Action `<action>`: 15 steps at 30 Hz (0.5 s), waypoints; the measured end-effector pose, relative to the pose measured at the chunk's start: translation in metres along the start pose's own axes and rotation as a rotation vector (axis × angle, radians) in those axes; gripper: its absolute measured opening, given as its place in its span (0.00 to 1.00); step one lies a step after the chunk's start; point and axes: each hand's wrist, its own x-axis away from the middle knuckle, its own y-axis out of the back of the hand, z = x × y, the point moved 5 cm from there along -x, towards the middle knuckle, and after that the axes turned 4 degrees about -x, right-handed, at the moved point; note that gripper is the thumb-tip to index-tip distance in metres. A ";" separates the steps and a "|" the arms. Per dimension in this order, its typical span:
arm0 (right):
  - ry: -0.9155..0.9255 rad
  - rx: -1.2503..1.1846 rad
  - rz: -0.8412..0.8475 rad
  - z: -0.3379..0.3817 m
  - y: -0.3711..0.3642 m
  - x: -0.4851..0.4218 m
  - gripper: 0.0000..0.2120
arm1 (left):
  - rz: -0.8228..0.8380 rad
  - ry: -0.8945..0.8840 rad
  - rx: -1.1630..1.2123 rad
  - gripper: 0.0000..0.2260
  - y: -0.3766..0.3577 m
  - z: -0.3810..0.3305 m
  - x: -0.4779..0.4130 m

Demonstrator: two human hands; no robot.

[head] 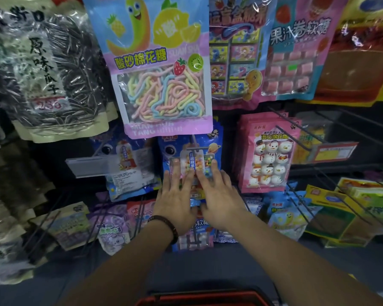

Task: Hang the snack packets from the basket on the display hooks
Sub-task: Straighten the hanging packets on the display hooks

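Left hand [177,196] and right hand [218,195], fingers straight, press the blue packet [209,151] flat on its hook [197,148], apparently seating it; next, fetch another from the near basket [203,297].

Dark display wall [49,164], grey floor [197,268], dim light

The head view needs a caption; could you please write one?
Left hand and right hand press flat on a blue hanging candy packet above a red basket.

"酸砂棉花糖" and "TANG" on rope-candy packet [164,69], "原味瓜子" on seed bag [47,69], "流心棉花糖" on snowman packet [269,160]
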 end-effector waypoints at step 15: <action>0.224 0.231 0.036 0.066 0.095 0.090 0.31 | 0.025 -0.126 -0.098 0.25 0.118 -0.007 0.080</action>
